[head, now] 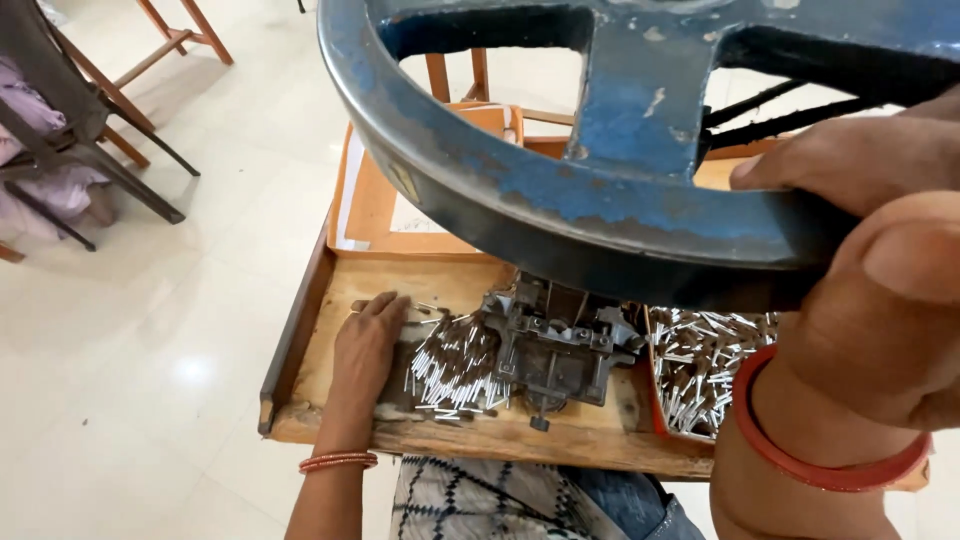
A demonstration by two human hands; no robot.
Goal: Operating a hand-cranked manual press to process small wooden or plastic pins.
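Observation:
My right hand [880,250] grips the rim of a large worn blue metal wheel [600,190] that fills the top of the head view; a red bangle sits on that wrist. My left hand [368,345] rests flat on a wooden bench [580,440], fingers spread, touching a heap of several small silver metal pins [455,365]. Just right of that heap stands a dark grey metal press mechanism [555,350] under the wheel.
An orange tray [690,370] at the right holds more silver pins. An orange cardboard box [375,200] lies at the back of the bench. Wooden stools and a dark chair [90,130] stand on the white tiled floor at the left.

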